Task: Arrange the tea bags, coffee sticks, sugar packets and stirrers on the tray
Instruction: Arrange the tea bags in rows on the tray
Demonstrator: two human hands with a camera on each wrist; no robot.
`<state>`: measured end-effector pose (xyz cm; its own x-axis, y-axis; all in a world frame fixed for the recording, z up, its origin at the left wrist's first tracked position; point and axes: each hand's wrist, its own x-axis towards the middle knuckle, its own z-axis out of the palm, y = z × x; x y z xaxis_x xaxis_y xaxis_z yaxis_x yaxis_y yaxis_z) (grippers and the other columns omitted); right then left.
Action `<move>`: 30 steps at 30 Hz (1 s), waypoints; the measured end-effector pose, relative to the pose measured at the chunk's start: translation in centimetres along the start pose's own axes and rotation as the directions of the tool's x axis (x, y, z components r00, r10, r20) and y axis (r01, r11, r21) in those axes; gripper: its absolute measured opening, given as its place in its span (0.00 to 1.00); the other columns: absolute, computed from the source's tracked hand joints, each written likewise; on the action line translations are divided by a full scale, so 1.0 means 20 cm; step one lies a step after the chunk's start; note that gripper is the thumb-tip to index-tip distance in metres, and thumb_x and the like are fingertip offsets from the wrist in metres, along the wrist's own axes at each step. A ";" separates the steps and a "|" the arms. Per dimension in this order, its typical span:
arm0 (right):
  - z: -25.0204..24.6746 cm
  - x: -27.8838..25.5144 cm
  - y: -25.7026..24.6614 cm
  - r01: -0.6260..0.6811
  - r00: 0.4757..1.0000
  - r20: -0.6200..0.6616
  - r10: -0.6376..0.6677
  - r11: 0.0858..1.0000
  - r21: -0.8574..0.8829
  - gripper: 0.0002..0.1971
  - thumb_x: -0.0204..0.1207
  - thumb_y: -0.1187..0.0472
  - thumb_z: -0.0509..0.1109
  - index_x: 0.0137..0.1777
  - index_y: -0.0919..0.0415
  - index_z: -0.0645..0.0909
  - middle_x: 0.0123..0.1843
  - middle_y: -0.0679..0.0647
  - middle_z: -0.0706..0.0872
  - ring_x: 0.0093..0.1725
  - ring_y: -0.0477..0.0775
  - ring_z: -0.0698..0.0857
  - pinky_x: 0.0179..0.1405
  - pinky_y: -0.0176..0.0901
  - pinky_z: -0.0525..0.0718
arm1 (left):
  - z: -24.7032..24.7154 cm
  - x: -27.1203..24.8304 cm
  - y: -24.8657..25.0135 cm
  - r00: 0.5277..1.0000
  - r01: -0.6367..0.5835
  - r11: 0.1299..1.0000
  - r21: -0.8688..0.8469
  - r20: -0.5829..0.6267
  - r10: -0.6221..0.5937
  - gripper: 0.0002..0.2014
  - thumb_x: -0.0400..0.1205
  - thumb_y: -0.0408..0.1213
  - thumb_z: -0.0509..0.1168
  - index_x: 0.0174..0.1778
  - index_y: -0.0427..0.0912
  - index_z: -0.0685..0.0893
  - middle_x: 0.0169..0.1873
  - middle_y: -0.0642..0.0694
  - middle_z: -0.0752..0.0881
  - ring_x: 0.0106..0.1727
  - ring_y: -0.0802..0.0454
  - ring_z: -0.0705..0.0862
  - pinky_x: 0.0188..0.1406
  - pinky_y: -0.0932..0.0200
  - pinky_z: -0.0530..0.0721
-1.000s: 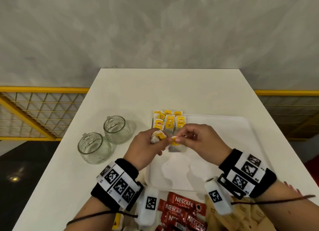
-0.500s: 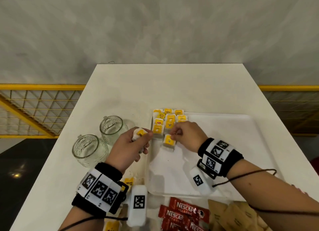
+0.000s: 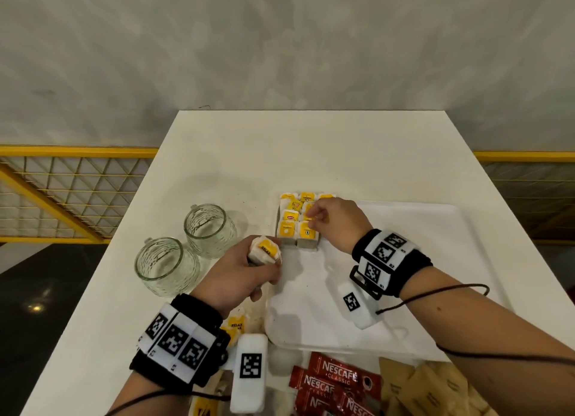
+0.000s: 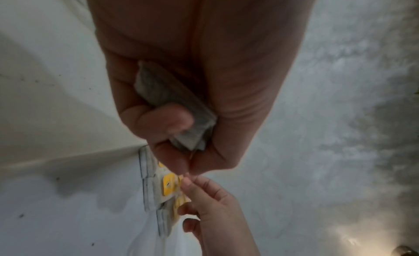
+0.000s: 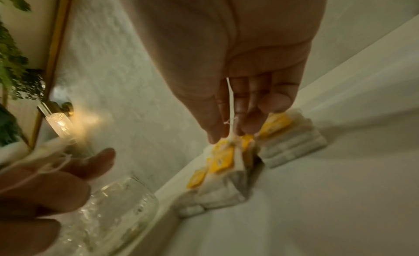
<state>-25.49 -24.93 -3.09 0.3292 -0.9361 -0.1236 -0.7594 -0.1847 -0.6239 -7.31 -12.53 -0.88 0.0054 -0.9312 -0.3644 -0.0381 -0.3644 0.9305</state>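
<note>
White table [image 3: 311, 154]: both hands [image 3: 239, 275] handle tea bags [image 3: 264, 250] by the tray [image 3: 435, 260].

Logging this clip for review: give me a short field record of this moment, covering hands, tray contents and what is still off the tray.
left hand: grips a small stack of white tea bags with yellow tags, beside the tray
right hand: fingertips pinch at the rows of yellow-tagged tea bags in the far left corner of the white rectangular tray
off tray, near edge: red Nescafe coffee sticks, brown paper packets
left of tray: two clear ribbed glass mugs
stirrers: not seen
</note>
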 end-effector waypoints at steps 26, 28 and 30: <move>-0.24 -0.43 -0.20 0.237 0.968 -0.058 -0.243 0.818 0.524 0.10 0.73 0.65 0.76 0.51 0.50 0.88 0.43 0.54 0.84 0.32 0.47 0.79 0.37 0.40 0.82 | 0.18 -0.14 0.13 0.988 -0.015 0.965 -0.263 0.145 0.054 0.14 0.87 0.42 0.58 0.51 0.35 0.84 0.42 0.37 0.87 0.33 0.46 0.82 0.21 0.60 0.75; -0.25 -0.45 -0.21 0.264 0.963 -0.171 -0.207 0.842 0.470 0.14 0.68 0.60 0.81 0.53 0.48 0.86 0.46 0.50 0.81 0.32 0.45 0.79 0.39 0.37 0.81 | 0.19 -0.13 0.13 0.988 -0.037 0.954 -0.297 0.131 0.079 0.12 0.86 0.40 0.59 0.51 0.35 0.83 0.42 0.37 0.87 0.34 0.46 0.83 0.21 0.58 0.78; -0.25 -0.49 -0.23 0.281 0.957 -0.186 -0.221 0.858 0.431 0.16 0.63 0.56 0.84 0.49 0.48 0.86 0.44 0.47 0.82 0.31 0.44 0.79 0.36 0.32 0.79 | 0.20 -0.14 0.12 0.988 -0.073 0.948 -0.311 0.106 0.111 0.12 0.83 0.40 0.63 0.53 0.35 0.84 0.42 0.39 0.87 0.37 0.47 0.85 0.24 0.57 0.82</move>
<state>-27.94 -16.41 4.86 0.3784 -0.9112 0.1630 -0.3169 -0.2930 -0.9021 -11.33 -10.82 2.16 -0.1052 -0.9596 -0.2611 0.2746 -0.2804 0.9198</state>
